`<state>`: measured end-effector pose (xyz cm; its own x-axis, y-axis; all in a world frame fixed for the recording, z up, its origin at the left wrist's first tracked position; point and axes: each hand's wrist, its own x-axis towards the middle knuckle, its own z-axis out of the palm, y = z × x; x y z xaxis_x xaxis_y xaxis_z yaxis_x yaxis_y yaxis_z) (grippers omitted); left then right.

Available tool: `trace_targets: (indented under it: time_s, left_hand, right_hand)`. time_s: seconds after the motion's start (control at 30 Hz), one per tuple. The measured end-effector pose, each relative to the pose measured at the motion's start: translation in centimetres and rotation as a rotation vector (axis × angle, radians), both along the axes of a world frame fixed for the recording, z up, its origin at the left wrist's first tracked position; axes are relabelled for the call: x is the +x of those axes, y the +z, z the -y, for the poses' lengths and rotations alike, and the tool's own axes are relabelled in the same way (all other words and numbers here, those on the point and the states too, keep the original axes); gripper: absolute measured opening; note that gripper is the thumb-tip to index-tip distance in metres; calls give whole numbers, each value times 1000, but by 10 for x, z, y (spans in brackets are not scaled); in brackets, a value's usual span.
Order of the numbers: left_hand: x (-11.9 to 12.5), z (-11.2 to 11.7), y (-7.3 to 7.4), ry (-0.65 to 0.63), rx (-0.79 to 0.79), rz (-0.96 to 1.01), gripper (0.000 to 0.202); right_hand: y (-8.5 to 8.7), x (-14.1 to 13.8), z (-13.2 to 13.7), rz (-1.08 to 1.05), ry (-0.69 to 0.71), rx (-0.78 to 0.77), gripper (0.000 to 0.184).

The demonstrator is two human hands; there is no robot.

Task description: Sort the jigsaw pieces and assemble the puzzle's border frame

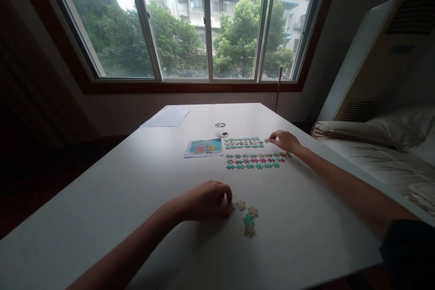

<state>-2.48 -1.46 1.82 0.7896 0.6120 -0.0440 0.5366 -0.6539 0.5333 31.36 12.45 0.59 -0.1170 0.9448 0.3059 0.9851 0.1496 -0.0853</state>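
Thumb and fingers of my left hand (211,200) are curled closed around a jigsaw puzzle piece (233,207), of which only an edge shows. Just right of it lie a few loose pieces (252,211), mostly with pale backs up, and one turquoise piece (248,219). My right hand (285,140) pinches another puzzle piece (267,141) at the right end of the upper rows of pieces (242,143). Below those, a second group of rows (253,161) holds turquoise, pink and yellow pieces. Left of the rows lies a cartoon picture sheet (205,147).
All of this is on a white table (118,190). Two small round items (222,134) lie beyond the picture, and white paper (166,117) lies at the far left. A padded couch (360,145) stands to the right, and a window (204,22) is ahead.
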Motion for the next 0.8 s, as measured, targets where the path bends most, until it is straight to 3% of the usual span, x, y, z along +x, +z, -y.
trace_targets:
  time_s: [0.33,0.63,0.8]
  left_hand:
    - [-5,-5,-5,1,-21,14,13]
    - [-7,-5,-6,0,-36,30,11]
    - [-10,-14,-12,-18,-5,81,16]
  right_hand:
    - [-18,6,-34,-56,-50,-183,18]
    - [-9,2,-29,-32,-91,-171,17]
    - [3,-17,-12,7,-20,-103,20]
